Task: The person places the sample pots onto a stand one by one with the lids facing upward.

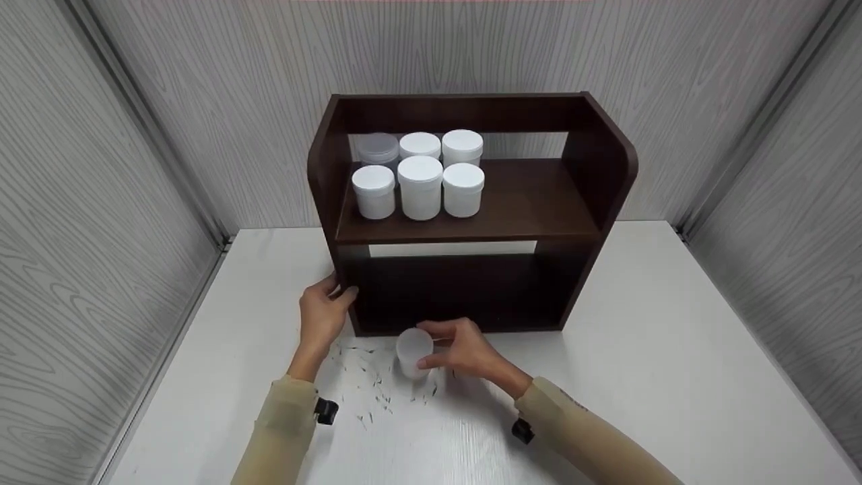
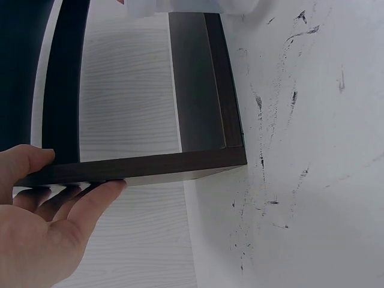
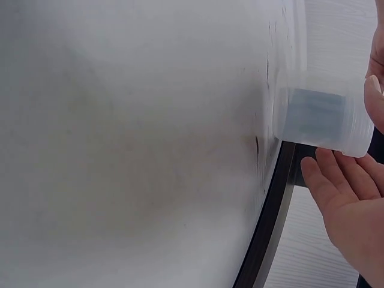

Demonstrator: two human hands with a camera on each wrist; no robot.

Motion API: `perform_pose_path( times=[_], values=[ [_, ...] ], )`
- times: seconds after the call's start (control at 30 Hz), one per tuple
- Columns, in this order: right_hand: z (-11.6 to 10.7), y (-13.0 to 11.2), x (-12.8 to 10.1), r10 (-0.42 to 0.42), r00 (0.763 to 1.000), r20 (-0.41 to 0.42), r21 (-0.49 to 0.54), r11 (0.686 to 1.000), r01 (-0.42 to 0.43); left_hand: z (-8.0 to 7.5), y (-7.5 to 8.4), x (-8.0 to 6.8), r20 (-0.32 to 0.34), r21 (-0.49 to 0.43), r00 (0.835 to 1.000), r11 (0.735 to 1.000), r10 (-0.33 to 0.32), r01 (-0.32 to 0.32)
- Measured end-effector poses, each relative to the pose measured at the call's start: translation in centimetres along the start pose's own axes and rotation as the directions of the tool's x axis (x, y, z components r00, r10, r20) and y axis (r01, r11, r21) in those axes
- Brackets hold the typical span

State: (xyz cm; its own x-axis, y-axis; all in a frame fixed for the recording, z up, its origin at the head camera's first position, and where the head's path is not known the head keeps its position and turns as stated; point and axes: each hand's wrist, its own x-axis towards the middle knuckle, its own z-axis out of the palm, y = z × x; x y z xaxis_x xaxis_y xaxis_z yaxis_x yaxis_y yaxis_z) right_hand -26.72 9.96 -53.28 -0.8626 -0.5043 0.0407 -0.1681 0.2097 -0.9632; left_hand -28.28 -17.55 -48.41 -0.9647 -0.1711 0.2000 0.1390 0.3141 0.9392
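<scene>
The right hand (image 1: pixel 465 350) was clamped around a translucent jar (image 1: pixel 413 351), fingers and thumb curled about its side. The jar stood on the white table (image 1: pixel 673 377), just in front of the dark wooden shelf unit (image 1: pixel 599 168), at about 6 o'clock from its lower opening. Over at 9 o'clock, the left hand (image 1: pixel 323 313) gripped the unit's left side panel (image 2: pixel 144 168), thumb on one face, fingers on the other. Up on the shelf board sat six jars (image 1: pixel 420 174) in two rows, five white-lidded and one translucent at the back left. No label, brand or writing could be read on any of them. Dark scuff marks (image 1: pixel 377 394) speckled the table near the hands.
</scene>
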Motion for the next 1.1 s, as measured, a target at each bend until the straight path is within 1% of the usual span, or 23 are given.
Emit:
perform_pose_path(
  times=[0.13,0.37,0.57,0.73,0.8,0.93,1.1],
  values=[
    [-0.3,0.1,-0.6,0.001,1.000,-0.009,-0.012,1.000,-0.001,0.0,0.1,0.0,0.002,0.001,1.000,1.000,0.001,-0.001],
    [-0.5,0.1,-1.0,-0.006,1.000,0.002,0.018,1.000,0.006,0.0,0.1,0.1,-0.016,-0.007,1.000,1.000,0.001,-0.001],
    [-0.4,0.4,-1.1,-0.022,1.000,-0.004,-0.010,1.000,0.022,0.0,0.0,0.0,-0.006,0.011,1.000,1.000,-0.008,0.008],
    [-0.6,0.6,-1.6,-0.038,0.999,-0.003,-0.045,0.998,0.037,0.1,-0.1,0.0,0.001,0.005,1.000,1.000,-0.023,0.023],
    [-0.8,0.6,-1.9,-0.037,0.999,0.003,-0.052,0.998,0.037,0.1,-0.1,-0.1,0.001,0.004,1.000,1.000,-0.016,0.016],
    [-1.1,0.4,-2.6,-0.025,1.000,0.010,-0.033,0.999,0.026,0.1,-0.1,-0.1,0.002,0.022,1.000,1.000,0.003,-0.003],
    [-1.6,-0.1,-3.3,-0.013,1.000,-0.016,-0.016,1.000,0.013,0.1,0.0,0.0,-0.005,0.021,1.000,1.000,0.004,-0.004]
  ],
)
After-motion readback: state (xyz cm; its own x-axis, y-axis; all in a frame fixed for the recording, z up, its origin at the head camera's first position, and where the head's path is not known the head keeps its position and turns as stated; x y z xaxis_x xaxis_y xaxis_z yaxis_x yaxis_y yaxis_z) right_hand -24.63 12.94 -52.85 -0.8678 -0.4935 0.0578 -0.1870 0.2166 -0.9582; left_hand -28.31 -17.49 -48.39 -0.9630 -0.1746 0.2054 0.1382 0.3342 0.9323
